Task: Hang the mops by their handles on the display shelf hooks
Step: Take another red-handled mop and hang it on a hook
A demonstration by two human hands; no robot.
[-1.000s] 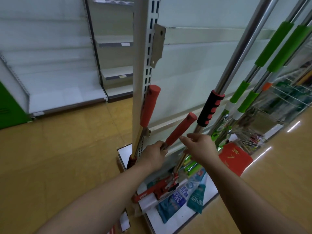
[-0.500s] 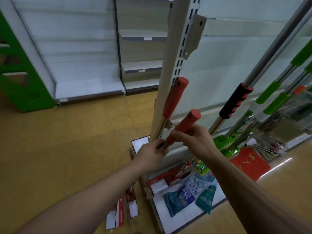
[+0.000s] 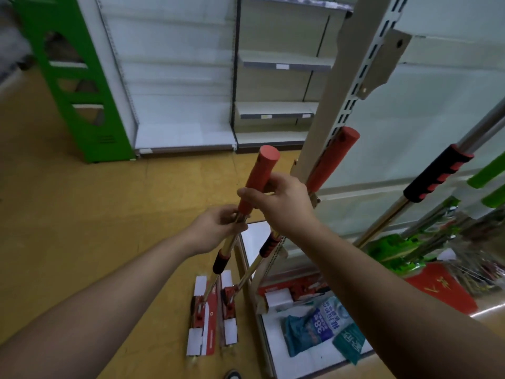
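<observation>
I hold a mop with a red foam handle and a gold pole, standing nearly upright. My left hand grips the pole just below the foam. My right hand is wrapped around the lower part of the red grip. Its flat head rests on the floor in red and white packaging. A second red-handled mop leans against the slotted shelf upright, its head beside the first. A metal bracket sticks out from the upright above.
A steel mop with a black and red grip and green-handled mops lean on the shelf panel at right. Packaged goods lie on the white base shelf. A green rack stands far left, bare shelving behind.
The red-handled mop has swung left, away from the shelf, to nearly upright. My right hand has closed around its grip. The view has turned right to left.
</observation>
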